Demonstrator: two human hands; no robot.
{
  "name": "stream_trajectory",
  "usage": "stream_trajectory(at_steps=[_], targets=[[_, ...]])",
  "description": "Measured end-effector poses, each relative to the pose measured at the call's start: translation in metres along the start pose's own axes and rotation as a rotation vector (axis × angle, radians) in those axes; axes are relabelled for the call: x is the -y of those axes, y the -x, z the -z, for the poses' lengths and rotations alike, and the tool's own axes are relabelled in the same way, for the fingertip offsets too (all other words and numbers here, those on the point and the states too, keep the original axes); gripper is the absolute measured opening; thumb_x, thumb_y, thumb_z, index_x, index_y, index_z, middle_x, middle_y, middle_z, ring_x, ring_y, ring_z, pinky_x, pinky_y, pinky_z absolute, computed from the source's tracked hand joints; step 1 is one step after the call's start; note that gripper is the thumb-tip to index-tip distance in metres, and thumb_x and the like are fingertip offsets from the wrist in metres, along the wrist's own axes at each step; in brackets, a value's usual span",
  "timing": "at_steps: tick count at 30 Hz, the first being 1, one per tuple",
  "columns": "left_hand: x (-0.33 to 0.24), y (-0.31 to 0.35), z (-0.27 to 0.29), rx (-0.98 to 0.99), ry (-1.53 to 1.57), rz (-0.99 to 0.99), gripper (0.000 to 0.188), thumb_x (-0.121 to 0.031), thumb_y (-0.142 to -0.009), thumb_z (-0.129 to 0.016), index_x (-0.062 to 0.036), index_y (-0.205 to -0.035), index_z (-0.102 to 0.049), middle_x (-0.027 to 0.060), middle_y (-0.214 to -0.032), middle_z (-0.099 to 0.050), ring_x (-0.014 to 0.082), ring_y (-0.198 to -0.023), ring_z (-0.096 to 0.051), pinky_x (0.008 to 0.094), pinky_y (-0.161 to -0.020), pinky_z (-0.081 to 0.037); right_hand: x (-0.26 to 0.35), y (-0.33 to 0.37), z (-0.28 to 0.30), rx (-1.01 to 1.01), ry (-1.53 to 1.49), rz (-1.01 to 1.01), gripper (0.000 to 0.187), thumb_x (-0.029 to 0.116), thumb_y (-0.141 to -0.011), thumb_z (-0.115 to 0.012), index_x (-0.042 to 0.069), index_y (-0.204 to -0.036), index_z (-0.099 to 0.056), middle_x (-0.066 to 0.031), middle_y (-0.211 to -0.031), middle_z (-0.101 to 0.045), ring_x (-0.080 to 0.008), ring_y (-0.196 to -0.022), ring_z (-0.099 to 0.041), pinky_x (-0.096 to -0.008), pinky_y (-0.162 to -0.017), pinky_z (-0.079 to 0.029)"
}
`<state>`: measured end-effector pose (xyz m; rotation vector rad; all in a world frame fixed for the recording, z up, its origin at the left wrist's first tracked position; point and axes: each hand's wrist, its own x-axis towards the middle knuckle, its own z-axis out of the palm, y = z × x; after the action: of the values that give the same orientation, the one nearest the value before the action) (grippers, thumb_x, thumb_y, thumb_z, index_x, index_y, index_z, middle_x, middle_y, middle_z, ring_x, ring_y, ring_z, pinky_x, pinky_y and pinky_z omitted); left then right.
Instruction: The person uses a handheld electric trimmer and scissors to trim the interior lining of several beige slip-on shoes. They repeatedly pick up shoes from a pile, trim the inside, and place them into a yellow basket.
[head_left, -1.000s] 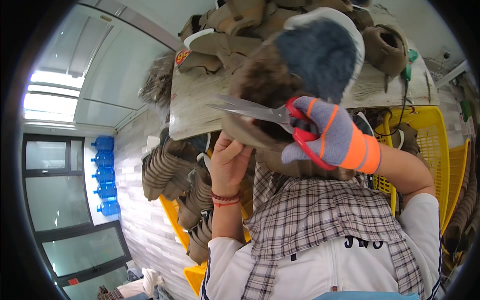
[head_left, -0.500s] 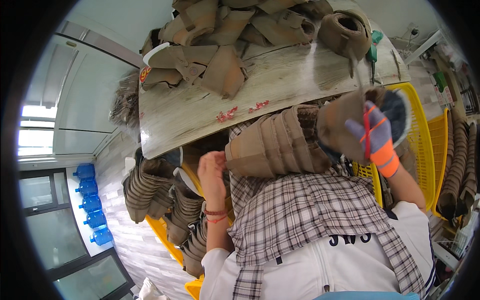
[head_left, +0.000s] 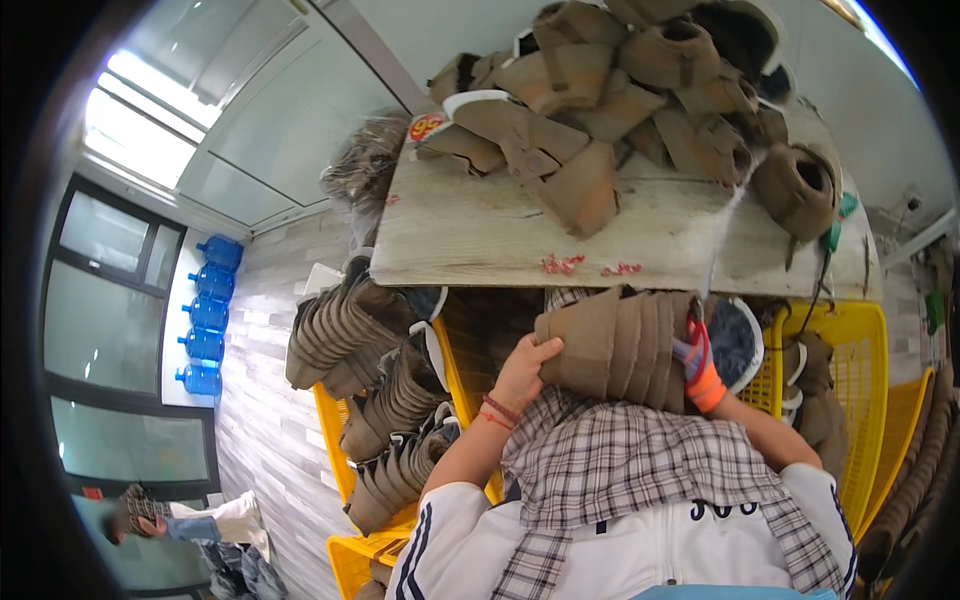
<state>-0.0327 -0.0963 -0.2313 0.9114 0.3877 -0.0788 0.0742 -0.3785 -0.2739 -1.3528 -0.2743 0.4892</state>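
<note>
The bench (head_left: 480, 235) carries a loose heap of brown boot uppers (head_left: 620, 90). Yellow crates (head_left: 860, 400) stand at both sides, with more nested uppers (head_left: 390, 420) to the left. Below the bench edge, a nested stack of uppers (head_left: 615, 345) lies sideways, held between both hands. The bare left hand (head_left: 522, 372), forearm raised, presses flat against its left end. The gloved right hand (head_left: 697, 368) clasps the right end, fingers curled over it.

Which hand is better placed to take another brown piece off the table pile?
Probably the left hand: bare, resting on the stack's near end. The gloved right hand grips the far end, seemingly supporting it.
</note>
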Motion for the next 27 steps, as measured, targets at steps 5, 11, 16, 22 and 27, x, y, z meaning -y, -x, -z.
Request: stream_trajectory(at_steps=[5, 11, 16, 22, 27], targets=[[-0.055, -0.013, -0.007, -0.178, -0.543, -0.026, 0.032, -0.028, -0.089, -0.057, 0.001, -0.103, -0.058, 0.0069, -0.094, -0.063, 0.0139, -0.083, -0.058, 0.0275, -0.074, -0.046, -0.044, 0.029, 0.028, -0.021, -0.285, -0.059, 0.015, 0.011, -0.092, -0.05, 0.008, -0.078, -0.046, 0.0036, -0.065, -0.037, -0.006, -0.062, -0.043, -0.0239, -0.055, -0.039], [-0.077, -0.088, -0.053, -0.496, -1.411, -0.994, 0.053, -0.023, -0.072, -0.074, -0.0025, -0.113, -0.047, 0.0152, -0.105, -0.051, 0.0235, -0.093, -0.054, 0.0323, -0.078, -0.045, 0.025, 0.04, 0.048, -0.227, 0.229, 0.055, 0.025, 0.028, -0.095, -0.045, 0.006, -0.091, -0.055, 0.0019, -0.063, -0.05, -0.0071, -0.055, -0.047, -0.0206, -0.047, -0.035], [-0.097, -0.148, -0.064, -0.522, -0.994, -0.936, 0.045, -0.017, -0.079, -0.067, -0.0024, -0.116, -0.046, 0.0129, -0.108, -0.05, 0.0197, -0.091, -0.053, 0.0326, -0.077, -0.046, 0.042, 0.046, 0.063, -0.261, -0.043, -0.069, 0.035, 0.031, -0.096, -0.038, 0.001, -0.102, -0.056, -0.0067, -0.064, -0.058, -0.0141, -0.052, -0.054, -0.0233, -0.045, -0.042], [-0.147, -0.204, 0.034, -0.678, -0.514, -0.61, 0.028, -0.019, -0.085, -0.061, -0.0017, -0.106, -0.053, 0.0061, -0.086, -0.056, 0.0149, -0.068, -0.053, 0.0288, -0.059, -0.046, 0.052, 0.044, 0.078, -0.316, -0.06, -0.144, 0.023, 0.022, -0.092, -0.051, 0.002, -0.1, -0.057, -0.0032, -0.067, -0.059, -0.0128, -0.057, -0.057, -0.0235, -0.05, -0.043], [-0.182, -0.245, 0.042, -0.462, 0.263, -0.086, 0.036, -0.03, -0.085, -0.063, 0.0017, -0.101, -0.054, 0.0092, -0.093, -0.056, 0.0185, -0.069, -0.048, 0.0259, -0.063, -0.042, 0.095, -0.008, 0.073, -0.371, 1.111, 0.081, 0.023, 0.015, -0.08, -0.065, 0.003, -0.098, -0.059, -0.0088, -0.085, -0.065, -0.023, -0.073, -0.063, -0.0278, -0.064, -0.049]])
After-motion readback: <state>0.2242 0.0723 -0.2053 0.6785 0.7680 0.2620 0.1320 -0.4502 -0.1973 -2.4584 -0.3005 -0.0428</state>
